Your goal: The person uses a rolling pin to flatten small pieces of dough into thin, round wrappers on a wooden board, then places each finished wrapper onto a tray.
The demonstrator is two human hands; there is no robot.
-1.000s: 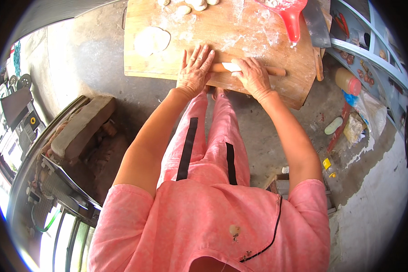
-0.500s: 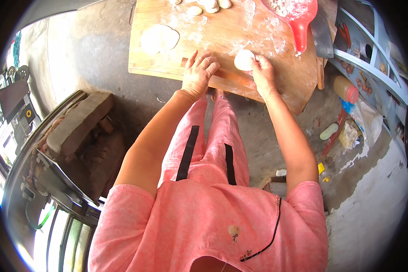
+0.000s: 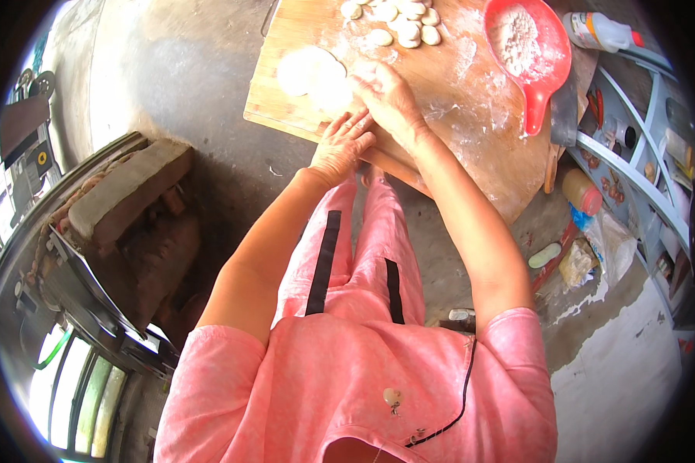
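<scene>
Thin white dough rounds point(image 3: 301, 71) lie overlapping at the left of a floured wooden board point(image 3: 286, 112). My right hand point(image 3: 388, 96) reaches across to them, its fingers closed at the edge of another pale dough round point(image 3: 332, 94); glare blurs where the rounds meet. At the board's near edge my left hand point(image 3: 343, 144) lies palm down with fingers stretched out. Beneath and beside it runs a brown wooden rod, like a rolling pin point(image 3: 398, 166), partly hidden by the hand. Several small dough pieces point(image 3: 409, 32) sit at the far side.
A red plastic scoop of flour point(image 3: 534, 100) rests on the board's right, with a broad metal blade point(image 3: 564, 116) beside it. A pale blue rack point(image 3: 633, 166) and a white bottle point(image 3: 601, 32) stand further right. A brick stove-like structure point(image 3: 135, 189) is at the left.
My right hand has moved left with the dough round, from the middle of the board to the other rounds. My left hand stays near the edge. The view has shifted, showing more of the board.
</scene>
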